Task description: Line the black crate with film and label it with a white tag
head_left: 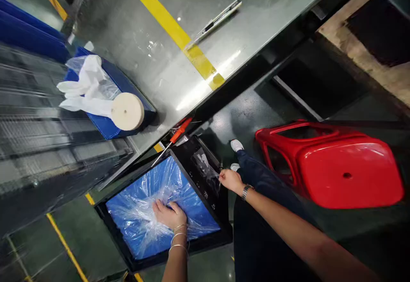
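Observation:
My left hand (170, 214), with thin bangles at the wrist, lies on crinkled clear plastic film (145, 213) over a blue surface inside a black crate (205, 196). Its fingers are extended and slightly apart. Beside the crate's right wall, my right hand (231, 180), wearing a metal-band watch, is closed in a pinch on the end of a small clear plastic bag (205, 164). What the bag holds, if anything, is unclear. At the crate's upper corner lies a screwdriver (181, 130) with an orange handle and a thin shaft.
A metal table (128, 13) with yellow tape carries a utility knife (213, 24). On its left a blue bin (112, 129) holds white gloves (86, 85) and a cream-coloured roll (127, 111). A red plastic stool (352, 171) stands to the right, near my legs.

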Motion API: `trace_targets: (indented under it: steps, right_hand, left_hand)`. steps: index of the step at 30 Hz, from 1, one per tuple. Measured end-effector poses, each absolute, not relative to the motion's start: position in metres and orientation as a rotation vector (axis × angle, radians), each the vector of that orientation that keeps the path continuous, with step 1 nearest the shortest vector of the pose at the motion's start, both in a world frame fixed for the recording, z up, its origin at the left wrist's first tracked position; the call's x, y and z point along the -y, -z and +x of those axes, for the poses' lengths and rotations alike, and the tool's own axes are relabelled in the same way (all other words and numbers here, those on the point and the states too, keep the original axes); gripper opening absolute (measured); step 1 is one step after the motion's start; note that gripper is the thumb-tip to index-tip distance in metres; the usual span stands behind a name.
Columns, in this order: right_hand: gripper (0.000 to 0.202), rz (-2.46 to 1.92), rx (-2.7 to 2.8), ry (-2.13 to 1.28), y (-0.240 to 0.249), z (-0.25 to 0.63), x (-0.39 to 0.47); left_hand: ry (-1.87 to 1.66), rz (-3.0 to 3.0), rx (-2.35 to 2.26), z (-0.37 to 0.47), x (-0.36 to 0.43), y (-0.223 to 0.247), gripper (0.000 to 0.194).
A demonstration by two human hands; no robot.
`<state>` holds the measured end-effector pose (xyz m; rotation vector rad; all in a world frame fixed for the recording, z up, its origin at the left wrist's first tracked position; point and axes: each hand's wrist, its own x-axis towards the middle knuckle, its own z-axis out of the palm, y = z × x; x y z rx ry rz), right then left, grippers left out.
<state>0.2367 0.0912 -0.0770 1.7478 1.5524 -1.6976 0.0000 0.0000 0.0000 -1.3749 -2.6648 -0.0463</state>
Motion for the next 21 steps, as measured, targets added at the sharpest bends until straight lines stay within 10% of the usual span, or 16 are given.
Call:
trace_targets:
  steps: [21]
  right_hand:
    - [0.015, 1.773, -1.861, 1.516, 0.072, 0.190, -0.169]
  left_hand:
    - [0.043, -1.346, 2.663, -0.002, 0.006, 0.000, 0.064]
